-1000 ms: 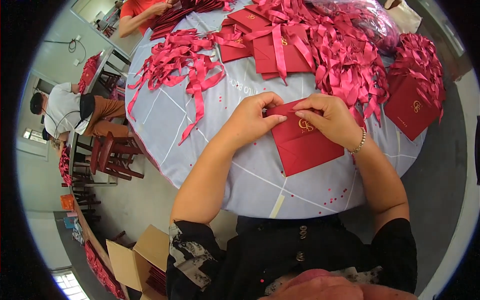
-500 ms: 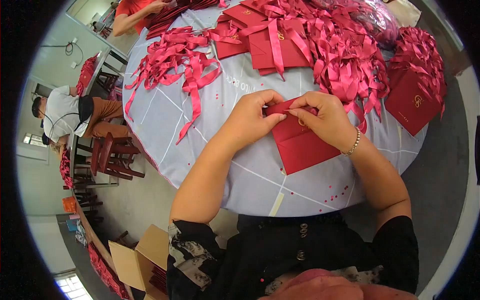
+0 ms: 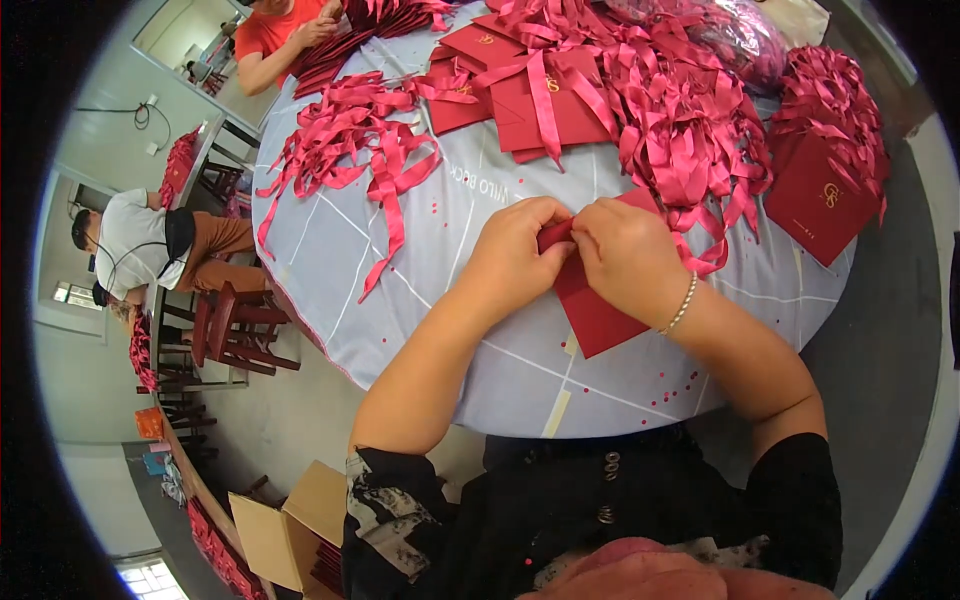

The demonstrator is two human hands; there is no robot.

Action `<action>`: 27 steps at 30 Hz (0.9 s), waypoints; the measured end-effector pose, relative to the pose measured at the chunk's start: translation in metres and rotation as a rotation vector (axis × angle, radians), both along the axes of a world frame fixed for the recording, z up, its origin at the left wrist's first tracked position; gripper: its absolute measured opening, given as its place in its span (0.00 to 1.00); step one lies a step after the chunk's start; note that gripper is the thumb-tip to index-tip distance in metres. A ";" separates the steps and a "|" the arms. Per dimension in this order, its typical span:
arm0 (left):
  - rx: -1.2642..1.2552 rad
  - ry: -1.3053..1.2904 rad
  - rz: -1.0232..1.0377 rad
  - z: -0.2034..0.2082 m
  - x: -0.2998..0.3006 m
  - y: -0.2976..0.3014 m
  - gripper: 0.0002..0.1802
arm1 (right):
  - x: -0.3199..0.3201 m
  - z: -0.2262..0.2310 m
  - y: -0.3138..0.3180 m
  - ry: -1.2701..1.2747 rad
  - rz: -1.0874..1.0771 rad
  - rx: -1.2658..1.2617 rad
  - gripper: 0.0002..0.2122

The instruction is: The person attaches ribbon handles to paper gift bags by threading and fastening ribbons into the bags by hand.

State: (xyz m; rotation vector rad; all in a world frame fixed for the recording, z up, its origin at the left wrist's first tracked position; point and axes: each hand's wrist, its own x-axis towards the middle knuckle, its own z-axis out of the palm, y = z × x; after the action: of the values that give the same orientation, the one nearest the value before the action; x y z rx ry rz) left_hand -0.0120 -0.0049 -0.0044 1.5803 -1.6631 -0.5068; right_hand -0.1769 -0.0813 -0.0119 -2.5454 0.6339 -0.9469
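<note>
A flat dark-red paper gift bag lies tilted on the cloth in front of me. My left hand pinches its upper left edge between thumb and fingers. Curled over the same edge, my right hand has its fingertips meeting those of the left. Whether a ribbon end is between the fingertips is hidden. Beyond my right hand a tangle of crimson ribbons spreads over the table. More red bags with gold print and ribbon across them lie straight ahead.
The round table has a grey cloth with white lines. Loose ribbons lie at left, a bag with ribbons at right. Small red dots dot the near edge. A co-worker handles red bags across the table. A carton stands lower left.
My right hand has turned and closed over the bag's upper edge, its fingers now more curled and covering the gold print. The whole view has shifted slightly.
</note>
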 end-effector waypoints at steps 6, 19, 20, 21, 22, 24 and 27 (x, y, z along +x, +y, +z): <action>0.103 0.188 -0.001 0.004 0.003 0.001 0.13 | -0.005 0.004 -0.003 -0.149 0.120 0.297 0.02; 0.086 0.240 -0.179 0.009 0.004 0.005 0.13 | -0.020 0.026 -0.021 -0.003 0.229 0.251 0.16; 0.136 0.299 -0.191 0.009 0.007 0.006 0.12 | -0.022 0.028 -0.019 0.015 0.241 0.315 0.15; 0.253 0.364 -0.217 0.009 0.010 0.005 0.12 | -0.023 0.029 -0.018 0.035 0.252 0.378 0.15; 0.372 0.430 -0.242 0.010 0.016 0.004 0.11 | -0.023 0.030 -0.016 0.042 0.268 0.362 0.14; 0.475 0.398 -0.363 0.009 0.026 0.001 0.11 | -0.023 0.030 -0.012 0.058 0.302 0.331 0.13; 0.441 0.194 -0.588 0.005 0.041 -0.002 0.10 | -0.021 0.031 -0.006 0.064 0.385 0.323 0.12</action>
State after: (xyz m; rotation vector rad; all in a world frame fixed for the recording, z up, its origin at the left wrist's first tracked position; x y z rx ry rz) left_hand 0.0286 -0.0073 0.0011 1.2468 -1.9409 -1.3617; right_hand -0.1979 -0.0869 0.0187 -2.2966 0.2678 -0.5801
